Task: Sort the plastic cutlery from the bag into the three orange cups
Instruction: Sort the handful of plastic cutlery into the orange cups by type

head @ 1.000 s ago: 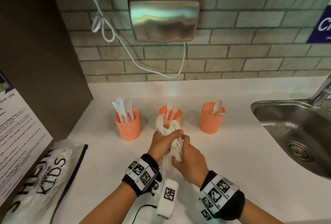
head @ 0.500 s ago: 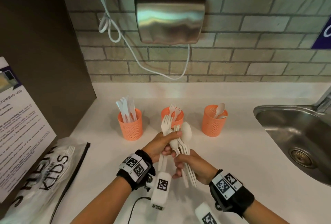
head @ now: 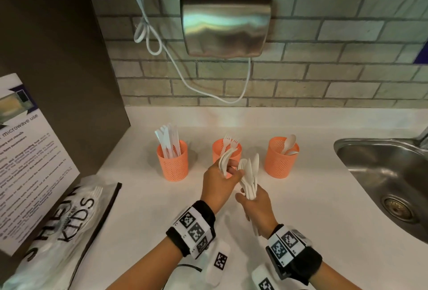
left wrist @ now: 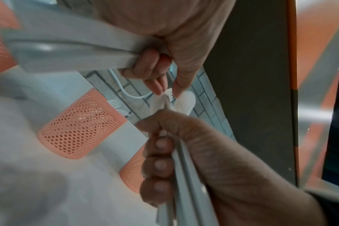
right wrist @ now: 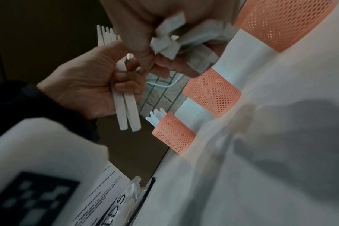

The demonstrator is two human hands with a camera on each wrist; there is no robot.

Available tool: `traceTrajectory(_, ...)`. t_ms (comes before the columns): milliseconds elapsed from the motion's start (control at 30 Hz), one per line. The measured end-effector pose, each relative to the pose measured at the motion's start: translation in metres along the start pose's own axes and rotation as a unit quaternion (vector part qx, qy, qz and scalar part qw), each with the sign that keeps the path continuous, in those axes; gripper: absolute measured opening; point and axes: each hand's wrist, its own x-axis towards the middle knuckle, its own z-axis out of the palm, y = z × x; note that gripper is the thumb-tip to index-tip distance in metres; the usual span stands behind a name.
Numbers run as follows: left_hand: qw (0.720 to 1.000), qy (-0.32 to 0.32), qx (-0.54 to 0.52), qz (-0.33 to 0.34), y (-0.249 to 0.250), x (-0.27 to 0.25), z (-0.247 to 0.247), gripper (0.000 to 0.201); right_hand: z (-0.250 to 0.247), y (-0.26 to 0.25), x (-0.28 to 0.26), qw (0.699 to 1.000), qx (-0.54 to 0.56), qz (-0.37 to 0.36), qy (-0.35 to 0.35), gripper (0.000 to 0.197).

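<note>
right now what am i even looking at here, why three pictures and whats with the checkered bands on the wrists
These are three cameras on one person: one worn on the head, looking down at a white countertop, and one strapped to each wrist, looking along the hand. The checkered wristbands carry those wrist cameras.

On the counter stand three orange perforated plastic cups: the left cup holds white plastic knives, the middle cup forks, the right cup spoons. A clear printed plastic bag lies at the left, a steel sink at the right.

The left hand grips a couple of white plastic pieces. The right hand grips a bundle of mixed white cutlery. The person is sorting them into the cups.
</note>
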Motion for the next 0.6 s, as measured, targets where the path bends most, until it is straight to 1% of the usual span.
traceTrajectory(67,0.999,0.016,0.027,0.01,-0.003,0.0,0.003,0.012,0.002,0.001,-0.001,1.0,-0.006,-0.009,-0.001,0.028)
traceTrajectory(167,0.998,0.031,0.046,0.011,-0.009,0.001,0.005,0.011,0.002,0.005,-0.003,1.0,-0.024,-0.015,0.002,0.019)
traceTrajectory(200,0.998,0.034,0.048,0.006,-0.01,0.002,0.006,0.01,0.001,0.006,-0.004,0.999,-0.029,-0.014,0.001,0.019)
traceTrajectory(233,0.998,0.038,0.045,-0.003,-0.012,0.003,0.006,0.009,0.0,0.006,-0.005,1.0,-0.027,-0.009,-0.004,0.02)
traceTrajectory(300,0.999,0.038,0.014,-0.023,-0.013,0.003,0.008,0.004,0.0,0.005,-0.006,1.0,0.013,0.008,-0.02,0.021)
traceTrajectory(367,0.998,0.043,-0.025,-0.039,-0.014,0.001,0.009,0.011,-0.001,0.002,-0.007,0.997,0.067,0.022,-0.032,0.022)
traceTrajectory(433,0.995,0.062,-0.042,-0.059,-0.016,-0.001,0.011,0.016,-0.001,0.002,-0.007,0.994,0.099,0.019,-0.036,0.022)
traceTrajectory(500,0.993,0.074,-0.053,-0.08,-0.017,-0.003,0.012,0.019,-0.001,0.003,-0.008,0.992,0.116,0.009,-0.037,0.023)
traceTrajectory(600,0.991,0.071,-0.056,-0.1,-0.019,-0.005,0.014,0.027,0.001,0.008,-0.007,0.992,0.127,0.004,-0.028,0.028)
